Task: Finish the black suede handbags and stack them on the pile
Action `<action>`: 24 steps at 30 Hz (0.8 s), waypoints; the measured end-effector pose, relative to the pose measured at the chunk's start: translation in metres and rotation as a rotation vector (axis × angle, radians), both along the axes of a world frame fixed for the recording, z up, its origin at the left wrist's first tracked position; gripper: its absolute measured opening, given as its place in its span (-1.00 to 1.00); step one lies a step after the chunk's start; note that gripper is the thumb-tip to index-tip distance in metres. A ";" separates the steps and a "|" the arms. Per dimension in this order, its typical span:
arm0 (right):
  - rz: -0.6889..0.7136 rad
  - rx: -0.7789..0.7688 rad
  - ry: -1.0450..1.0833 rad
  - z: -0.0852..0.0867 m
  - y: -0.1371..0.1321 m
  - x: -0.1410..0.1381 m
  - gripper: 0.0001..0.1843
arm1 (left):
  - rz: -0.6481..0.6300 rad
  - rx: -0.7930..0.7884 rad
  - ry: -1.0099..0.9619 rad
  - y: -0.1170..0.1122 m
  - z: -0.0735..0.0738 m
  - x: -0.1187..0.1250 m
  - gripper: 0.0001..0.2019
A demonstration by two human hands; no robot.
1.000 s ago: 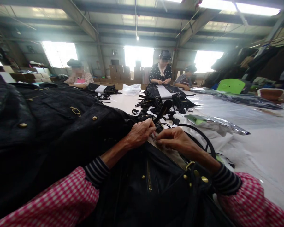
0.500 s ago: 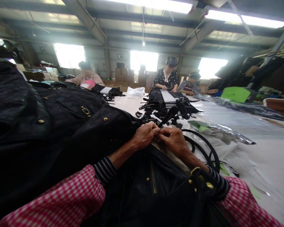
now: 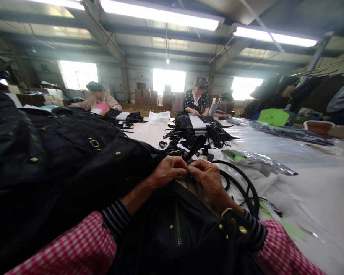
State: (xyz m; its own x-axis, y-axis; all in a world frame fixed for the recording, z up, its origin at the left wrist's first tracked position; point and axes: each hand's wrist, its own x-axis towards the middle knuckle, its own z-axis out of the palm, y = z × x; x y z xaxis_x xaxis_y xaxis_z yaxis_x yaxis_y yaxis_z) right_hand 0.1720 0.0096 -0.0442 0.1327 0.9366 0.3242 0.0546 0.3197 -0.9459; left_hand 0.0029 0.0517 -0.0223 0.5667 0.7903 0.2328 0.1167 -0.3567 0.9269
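A black handbag (image 3: 154, 233) with gold studs and a zipped front pocket (image 3: 178, 227) lies before me. The zipper along its top opening (image 3: 199, 199) runs up toward my fingers. My left hand (image 3: 167, 171) pinches at the far end of this opening, fingers closed. Close beside it, my right hand (image 3: 208, 180) is closed in a pinch too, thumb and forefinger together. The fingertips nearly meet, and the small part between them is mostly hidden. A black strap end (image 3: 196, 147) sticks up just behind the hands. Looped black handles (image 3: 255, 198) lie right of my right hand.
More black bags (image 3: 71, 133) are heaped at left. A stack of black bags with a white band (image 3: 197, 123) stands ahead on the white table (image 3: 318, 191). Clear plastic sheeting (image 3: 275, 143) covers the right side. Several co-workers sit or stand across the table.
The view has turned slightly right and up, so everything sits further left and mostly lower. Both hands remain together at the bag's opening, with their fingers shifted a little.
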 end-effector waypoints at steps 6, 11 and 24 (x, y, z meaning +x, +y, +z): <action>0.049 -0.020 0.190 -0.004 0.000 0.010 -0.75 | 0.052 -0.022 -0.038 0.000 -0.003 0.002 -0.77; 0.078 -0.017 0.324 -0.004 0.002 0.016 -0.69 | 0.076 -0.032 -0.062 -0.001 -0.004 0.003 -0.76; 0.112 -0.062 0.049 -0.005 -0.006 0.015 -0.67 | 0.053 -0.063 -0.145 0.000 -0.007 0.002 -0.70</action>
State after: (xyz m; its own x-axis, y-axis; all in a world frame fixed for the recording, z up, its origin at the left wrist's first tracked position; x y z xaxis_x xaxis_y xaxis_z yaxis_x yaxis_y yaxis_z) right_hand 0.1865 0.0035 -0.0492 0.0404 0.9646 0.2605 -0.0248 0.2616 -0.9649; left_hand 0.0053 0.0520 -0.0291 0.4878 0.8339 0.2581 -0.0030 -0.2941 0.9558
